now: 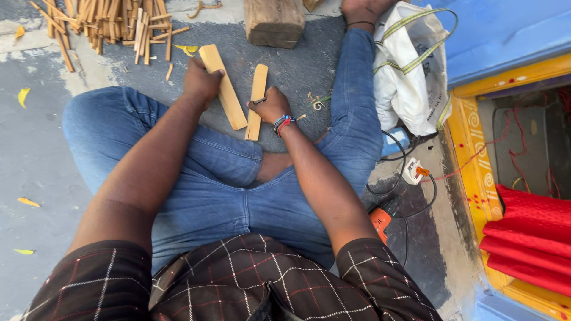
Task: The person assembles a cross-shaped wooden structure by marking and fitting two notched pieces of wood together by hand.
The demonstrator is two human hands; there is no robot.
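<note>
Left hand [201, 80]: my fingers are wrapped around the wider wooden slat [223, 87], which tilts up off the ground.
Right hand [270, 105]: I see it closed on the narrower slat [257, 102], just beside the first one.
Slats: both sit over the gap between my crossed legs in blue jeans [208, 190].
Beyond: a wood block [273, 22] and a pile of sticks [113, 24].
Right side: white bag [410, 83], orange power tool [380, 220].

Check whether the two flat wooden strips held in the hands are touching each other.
Apart. The head view shows the left hand gripping the wider strip and the right hand gripping the narrower strip, with dark ground plainly visible between the strips along their length.
</note>
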